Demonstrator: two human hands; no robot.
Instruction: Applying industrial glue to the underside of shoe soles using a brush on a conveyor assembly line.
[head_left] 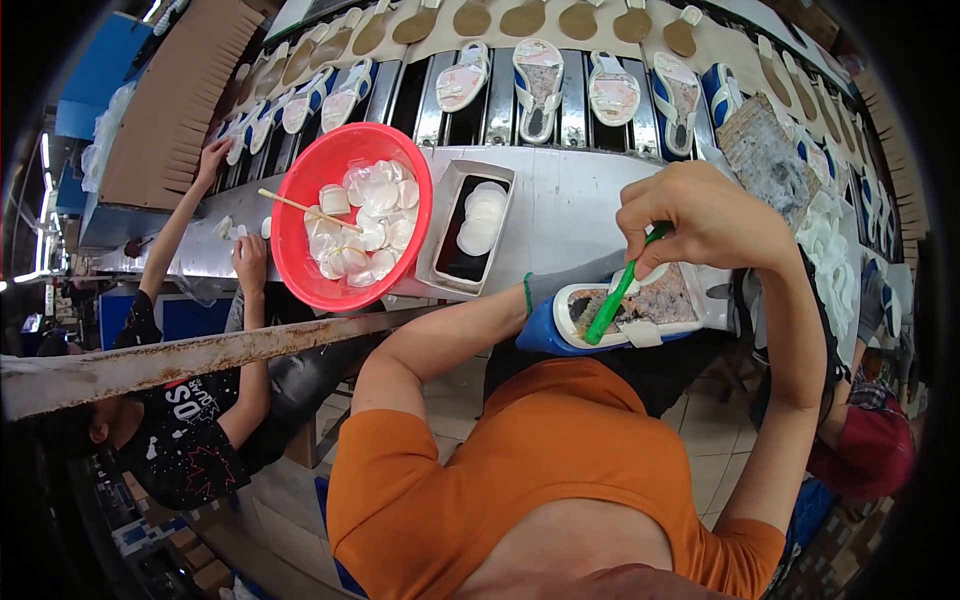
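My right hand point(690, 215), bare, pinches the handle of a green brush point(622, 295), shaped like a toothbrush. Its lower end touches the upturned bottom of a blue and white shoe point(560, 328); I cannot see the bristles. That bottom has a white rim around a rough, mottled grey-pink middle, with dark patches near the brush. My left hand point(580, 277), in a grey glove with a green cuff, reaches behind the shoe and supports it over my lap. Most of its fingers are hidden by the shoe.
A red basin point(424, 205) holds white discs and a stick. Beside it stands a white box point(507, 190) with dark liquid and discs. Upturned shoes point(538, 90) and tan soles point(578, 22) line the conveyor. A rusty bar point(180, 362) crosses at left, near a co-worker point(190, 420).
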